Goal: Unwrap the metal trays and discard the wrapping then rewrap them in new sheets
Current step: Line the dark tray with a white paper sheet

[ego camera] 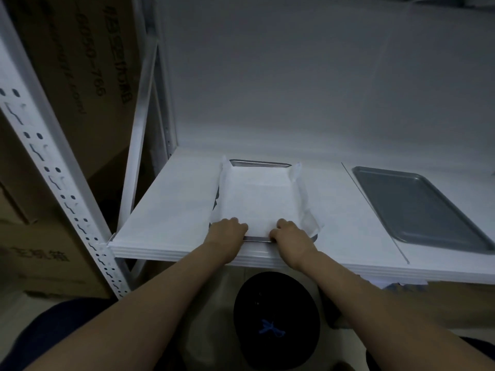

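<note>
Metal tray [259,164] sits mid-shelf, long side running away from the person, mostly covered by a white sheet [257,199]. Only the tray's far rim, a dark strip on its left side and a sliver of its near rim between the hands show. The sheet's side edges stand up loosely along both long sides, creased at the near right corner.

Left hand [227,231] is at the near left corner of the tray and right hand [290,232] at the near right, knuckles up. Each grip is narrow, fingers curled onto the sheet's near edge and holding it at the tray rim.

Second tray [417,207], bare grey metal, lies flat to the right on the same white shelf [174,210], well apart from the wrapped one. Black round bin [276,317] stands below the shelf edge between the forearms, something blue inside it. Cardboard boxes [75,62] are stacked left, behind a perforated white rack upright [53,167].
</note>
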